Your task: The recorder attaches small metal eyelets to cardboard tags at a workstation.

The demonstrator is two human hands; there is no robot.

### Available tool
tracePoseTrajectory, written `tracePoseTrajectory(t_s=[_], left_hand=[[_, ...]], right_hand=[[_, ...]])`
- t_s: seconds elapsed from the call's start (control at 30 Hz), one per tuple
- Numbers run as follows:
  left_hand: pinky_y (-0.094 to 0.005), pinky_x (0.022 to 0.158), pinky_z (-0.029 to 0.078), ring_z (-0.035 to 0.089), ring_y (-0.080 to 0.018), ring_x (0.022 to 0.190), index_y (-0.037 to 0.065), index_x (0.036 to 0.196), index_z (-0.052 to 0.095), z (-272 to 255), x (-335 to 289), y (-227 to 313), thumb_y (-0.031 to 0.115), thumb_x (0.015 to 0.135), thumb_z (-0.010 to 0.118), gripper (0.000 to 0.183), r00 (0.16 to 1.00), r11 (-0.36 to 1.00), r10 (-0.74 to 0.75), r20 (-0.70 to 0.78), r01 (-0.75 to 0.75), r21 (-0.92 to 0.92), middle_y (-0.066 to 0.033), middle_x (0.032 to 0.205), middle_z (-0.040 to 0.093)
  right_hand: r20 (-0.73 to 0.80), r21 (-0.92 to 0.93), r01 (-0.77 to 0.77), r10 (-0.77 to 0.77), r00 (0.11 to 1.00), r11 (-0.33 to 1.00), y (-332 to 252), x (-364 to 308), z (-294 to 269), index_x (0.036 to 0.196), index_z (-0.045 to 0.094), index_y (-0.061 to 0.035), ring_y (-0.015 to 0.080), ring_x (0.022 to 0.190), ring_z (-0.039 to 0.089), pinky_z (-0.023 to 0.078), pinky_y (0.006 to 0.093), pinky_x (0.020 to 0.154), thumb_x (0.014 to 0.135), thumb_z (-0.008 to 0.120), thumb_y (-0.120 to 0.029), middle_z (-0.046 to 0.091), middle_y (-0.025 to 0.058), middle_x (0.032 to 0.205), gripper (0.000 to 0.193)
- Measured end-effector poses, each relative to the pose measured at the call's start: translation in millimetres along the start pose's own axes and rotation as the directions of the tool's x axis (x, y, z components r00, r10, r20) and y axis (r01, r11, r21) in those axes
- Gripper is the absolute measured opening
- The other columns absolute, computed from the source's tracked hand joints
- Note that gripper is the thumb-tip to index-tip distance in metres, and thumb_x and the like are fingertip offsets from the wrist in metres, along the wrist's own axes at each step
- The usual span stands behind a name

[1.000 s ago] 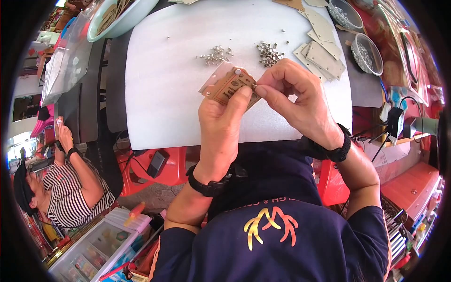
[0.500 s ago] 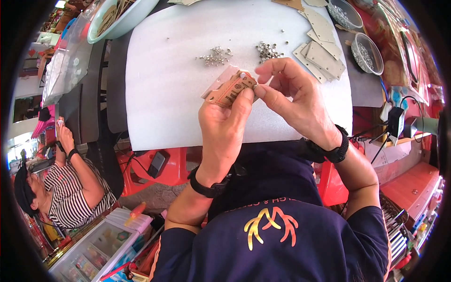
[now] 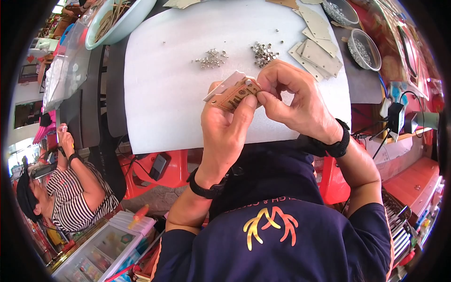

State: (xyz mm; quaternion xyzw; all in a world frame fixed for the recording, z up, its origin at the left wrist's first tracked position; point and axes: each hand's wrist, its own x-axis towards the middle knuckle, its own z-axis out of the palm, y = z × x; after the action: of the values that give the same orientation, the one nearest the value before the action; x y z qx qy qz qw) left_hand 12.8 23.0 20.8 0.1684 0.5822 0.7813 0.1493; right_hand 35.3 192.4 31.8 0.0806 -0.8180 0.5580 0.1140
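My left hand (image 3: 223, 134) is closed on a small brown printed card (image 3: 231, 99) with holes along its edges, its thumb lying across the front. A pale piece (image 3: 232, 83) lies against the back of the card, sticking out above it. One small silver stud (image 3: 248, 82) sits near the card's top right corner. With thumb and forefinger, my right hand (image 3: 296, 101) pinches at the card's right end. A tiny metal part may be between these fingertips, but they hide it. Beyond the hands lie two loose piles: silver studs (image 3: 211, 59) and wider metal caps (image 3: 264, 54).
Grey punched cards (image 3: 315, 57) lie spread at the right of the white sheet (image 3: 162, 103). Round tubs of small metal parts (image 3: 364, 50) stand beyond them. A pale basin (image 3: 133, 23) sits at the far left. Another person in a striped shirt (image 3: 77, 192) is at the left.
My right thumb and forefinger have closed in on the card's right end; the forefinger was raised apart before. The card has tilted a little in my left hand.
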Motion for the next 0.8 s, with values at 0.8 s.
tracePoseTrajectory(t_s=[0.8], left_hand=[[-0.0296,0.072,0.046,0.057,-0.0114,0.085,0.004,0.121,0.055,-16,6,9,0.018,0.097,0.055,0.028,0.967,0.954,-0.226,-0.114,0.197,-0.225,-0.0035,0.101,0.061]], right_hand=[[0.278,0.211,-0.439,0.377,0.884,0.873,-4,-3,3,0.096,0.067,-0.0006,0.004,0.059,0.047,0.038,0.022,0.051,0.098,0.06,-0.027,0.052,-0.004,0.065,0.028]])
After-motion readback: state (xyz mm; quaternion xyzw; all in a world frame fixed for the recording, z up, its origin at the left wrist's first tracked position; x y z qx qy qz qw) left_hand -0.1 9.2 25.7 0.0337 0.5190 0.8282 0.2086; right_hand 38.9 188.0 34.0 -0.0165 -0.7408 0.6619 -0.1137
